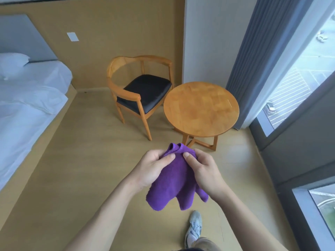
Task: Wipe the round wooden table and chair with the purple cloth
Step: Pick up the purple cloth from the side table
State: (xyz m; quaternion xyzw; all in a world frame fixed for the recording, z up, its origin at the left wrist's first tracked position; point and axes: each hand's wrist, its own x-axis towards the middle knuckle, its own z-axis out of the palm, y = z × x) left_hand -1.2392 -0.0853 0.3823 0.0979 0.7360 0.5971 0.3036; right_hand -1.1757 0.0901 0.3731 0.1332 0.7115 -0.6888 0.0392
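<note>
The purple cloth (174,180) is held up in the air between both hands, above the floor (87,160), with its lower part hanging loose in folds. Its upper edge is bunched and is pinched by the left hand (152,167) on one side, thumb on top and fingers curled behind. The same edge is gripped by the right hand (203,169) on the other side, thumb pressed against the fabric. The two thumbs are set close together, nearly touching.

Just beyond the hands, slightly toward the right hand's side, the round wooden table (201,109) is found, well apart from the cloth; its top is bare wood and its crossed base is seen beneath. Beyond the left hand, beside the table, the wooden chair (139,91) with a black seat cushion is placed, its curved back turned toward the wall.

Far out past the left hand, a bed (27,98) with white sheets and a pillow (12,60) is seen. Past the right hand, a grey curtain (253,69) and a large window (299,78) are seen. Below the hands, a light-coloured shoe (194,227) is planted on the floor.
</note>
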